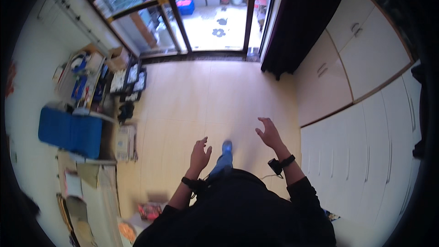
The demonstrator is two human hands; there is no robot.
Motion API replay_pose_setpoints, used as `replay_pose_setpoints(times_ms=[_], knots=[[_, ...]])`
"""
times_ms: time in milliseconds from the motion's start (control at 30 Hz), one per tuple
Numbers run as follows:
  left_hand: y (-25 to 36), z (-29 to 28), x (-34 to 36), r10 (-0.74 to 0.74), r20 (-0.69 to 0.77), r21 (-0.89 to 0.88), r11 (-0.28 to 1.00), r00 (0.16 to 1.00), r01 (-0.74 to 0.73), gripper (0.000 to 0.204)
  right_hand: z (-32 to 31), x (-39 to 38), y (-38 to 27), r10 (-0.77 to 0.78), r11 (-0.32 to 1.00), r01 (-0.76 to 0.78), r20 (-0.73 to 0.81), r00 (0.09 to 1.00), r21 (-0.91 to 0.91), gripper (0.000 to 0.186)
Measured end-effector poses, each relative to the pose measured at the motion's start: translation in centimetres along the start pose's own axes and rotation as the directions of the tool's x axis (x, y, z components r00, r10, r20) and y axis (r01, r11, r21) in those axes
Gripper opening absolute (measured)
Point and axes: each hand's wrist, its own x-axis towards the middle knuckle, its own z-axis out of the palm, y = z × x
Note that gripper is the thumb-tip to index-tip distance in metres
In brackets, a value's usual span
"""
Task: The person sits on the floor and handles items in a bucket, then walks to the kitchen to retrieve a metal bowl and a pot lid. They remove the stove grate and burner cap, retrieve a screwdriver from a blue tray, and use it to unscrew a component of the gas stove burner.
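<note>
My left hand [200,154] is held out in the air over the pale tiled floor [183,91], its thumb apart from the fingers and nothing in it. To the right, my right hand [270,133] also hangs free above the floor, thumb and fingers parted, holding nothing. Each wrist wears a black strap; a small black device [275,166] with a thin cable sits at the right one. Between and below the hands, one blue-clad foot [227,146] shows on the floor. Neither hand touches anything.
Sliding glass doors [215,23] stand ahead, beside a dark curtain [304,23]. White cabinets [340,142] line the right side. On the left are a blue chair [68,130], a cluttered shelf [87,77], black trays [132,80] and a stack of cardboard [125,142].
</note>
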Motion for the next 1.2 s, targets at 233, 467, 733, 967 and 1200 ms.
replay_pose_setpoints(times_ms=[233, 467, 733, 967, 1200], knots=[[8.7, 1.5, 29.7, 0.255, 0.100, -0.101, 0.964, 0.962, -0.245, 0.045, -6.4, 22.4, 5.5, 0.109, 0.992, -0.103, -0.086, 0.990, 0.073, 0.058], [13.1, 3.6, 52.8, 0.279, 0.065, 0.022, 0.959, 0.958, -0.281, 0.043, -10.7, 48.6, 18.9, 0.153, 0.969, -0.109, -0.192, 0.969, 0.220, 0.070], [13.7, 2.1, 71.2, 0.037, 0.041, -0.023, 0.999, 0.998, -0.036, 0.045, -14.6, 79.7, 26.4, 0.160, 0.946, -0.077, -0.248, 0.955, 0.313, 0.084], [13.0, 1.4, 88.5, 0.118, 0.130, -0.031, 0.993, 0.984, -0.115, 0.044, -18.6, 102.9, 32.9, 0.251, 0.916, 0.019, -0.609, 0.752, 0.401, 0.084], [14.6, 1.7, 98.9, 0.070, 0.225, 0.015, 0.997, 0.972, -0.075, 0.037, -15.2, 111.8, 31.6, 0.257, 0.833, 0.236, -0.728, 0.635, 0.501, 0.057]])
